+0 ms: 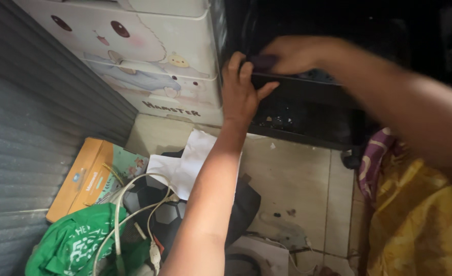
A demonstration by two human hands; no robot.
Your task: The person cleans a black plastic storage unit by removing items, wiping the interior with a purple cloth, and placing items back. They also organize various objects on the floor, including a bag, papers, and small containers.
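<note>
My left hand [241, 89] reaches up and grips the front edge of a black drawer [307, 110] in a dark plastic cabinet. Small odds and ends lie inside the drawer. My right hand [292, 53] comes in from the right, just above the same edge, fingers curled around a small dark purple object [263, 62]; what that object is cannot be made out. The two hands almost touch at the drawer's left corner.
A white drawer unit with a cartoon animal print [149, 56] stands to the left of the black cabinet. On the tiled floor [297, 184] lie an orange box [83, 176], white cables [129, 204], a green bag [78, 240], white paper [185, 163], a black ball. Yellow and purple cloth [415, 214] at right. Corrugated grey shutter [27, 128] at left.
</note>
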